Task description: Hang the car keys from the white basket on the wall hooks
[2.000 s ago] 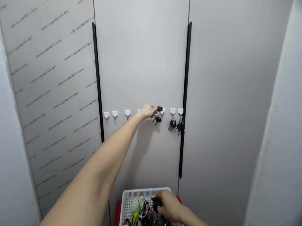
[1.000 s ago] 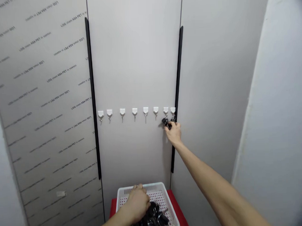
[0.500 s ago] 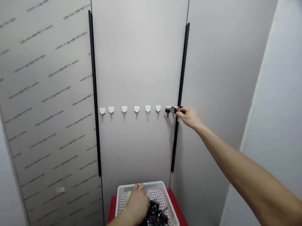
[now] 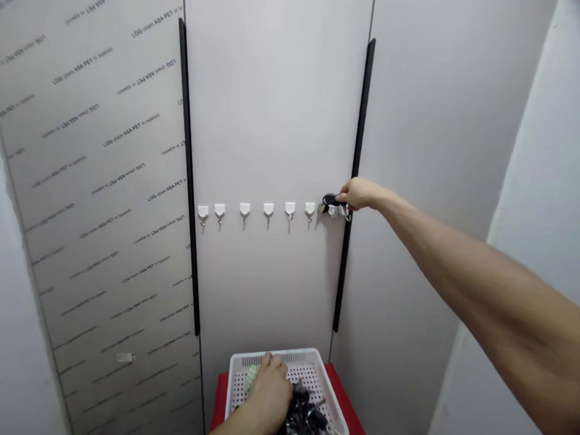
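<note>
My right hand (image 4: 359, 194) reaches to the right end of a row of white wall hooks (image 4: 268, 209) and pinches a bunch of black keys (image 4: 334, 204) at the last hooks. My left hand (image 4: 269, 393) rests down in a white plastic basket (image 4: 313, 368), its fingers curled over a pile of dark keys (image 4: 303, 416). What the left hand grips, if anything, is hidden. The other hooks to the left hang bare.
The hooks sit on a grey cabinet door between two long black vertical handles (image 4: 189, 177) (image 4: 354, 176). The basket stands on a red surface (image 4: 349, 410). A film-covered panel (image 4: 91, 188) is on the left, a white wall (image 4: 547, 168) on the right.
Two seconds ago my left hand was at the hooks and my right in the basket; they swapped. Since then my right hand lifted the black keys from hanging to level with the end hooks.
</note>
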Demonstrator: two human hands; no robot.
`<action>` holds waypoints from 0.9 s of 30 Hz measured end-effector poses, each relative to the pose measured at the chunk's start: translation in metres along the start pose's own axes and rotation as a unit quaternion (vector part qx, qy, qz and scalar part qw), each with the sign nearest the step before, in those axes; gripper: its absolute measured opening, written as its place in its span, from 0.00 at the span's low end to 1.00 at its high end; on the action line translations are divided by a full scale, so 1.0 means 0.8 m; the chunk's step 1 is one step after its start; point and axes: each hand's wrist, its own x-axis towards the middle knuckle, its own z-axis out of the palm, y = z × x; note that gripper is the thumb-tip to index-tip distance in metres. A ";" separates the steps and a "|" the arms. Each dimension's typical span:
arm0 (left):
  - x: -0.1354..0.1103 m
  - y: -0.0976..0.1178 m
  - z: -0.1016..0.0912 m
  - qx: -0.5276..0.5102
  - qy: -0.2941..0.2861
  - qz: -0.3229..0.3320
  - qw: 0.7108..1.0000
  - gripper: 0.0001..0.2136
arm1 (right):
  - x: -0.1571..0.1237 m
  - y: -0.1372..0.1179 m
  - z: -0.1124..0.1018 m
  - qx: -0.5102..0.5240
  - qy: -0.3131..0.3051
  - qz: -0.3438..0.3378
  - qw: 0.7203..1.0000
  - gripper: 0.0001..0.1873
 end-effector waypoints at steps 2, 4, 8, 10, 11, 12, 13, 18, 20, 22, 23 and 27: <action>-0.001 -0.001 0.000 0.005 0.002 0.001 1.000 0.11 | -0.008 -0.009 -0.003 0.014 0.023 -0.017 0.999 0.09; -0.004 -0.001 0.000 0.008 0.009 0.005 1.000 0.10 | -0.026 -0.013 0.005 0.060 0.031 -0.042 0.997 0.11; -0.013 -0.003 -0.004 -0.004 0.026 0.018 0.999 0.10 | -0.094 -0.013 0.067 0.101 -0.023 -0.090 0.991 0.13; -0.017 -0.007 -0.006 -0.017 0.032 0.017 0.999 0.10 | -0.139 -0.013 0.119 0.108 -0.090 -0.111 0.984 0.13; -0.020 -0.009 -0.007 -0.026 0.036 0.016 0.999 0.11 | -0.162 -0.013 0.146 0.114 -0.126 -0.125 0.977 0.13; -0.022 -0.013 -0.009 -0.036 0.043 0.015 0.998 0.11 | -0.184 -0.014 0.173 0.123 -0.162 -0.143 0.969 0.13; -0.024 -0.016 -0.009 -0.049 0.052 0.012 0.997 0.11 | -0.205 -0.015 0.199 0.128 -0.192 -0.162 0.959 0.13; -0.038 -0.038 -0.006 -0.135 0.111 -0.040 0.984 0.10 | -0.265 -0.018 0.288 0.088 -0.230 -0.160 0.956 0.14; -0.044 -0.046 -0.008 -0.189 0.142 -0.072 0.969 0.09 | -0.274 -0.015 0.307 0.082 -0.242 -0.142 0.956 0.14; -0.052 -0.054 -0.020 -0.260 0.189 -0.107 0.941 0.09 | -0.281 -0.011 0.322 0.086 -0.270 -0.131 0.950 0.13; -0.058 -0.057 -0.033 -0.299 0.221 -0.124 0.920 0.08 | -0.283 -0.010 0.327 0.091 -0.283 -0.128 0.946 0.13; -0.096 -0.061 -0.119 -0.436 0.398 -0.122 0.798 0.10 | -0.278 -0.012 0.307 0.119 -0.283 -0.131 0.942 0.11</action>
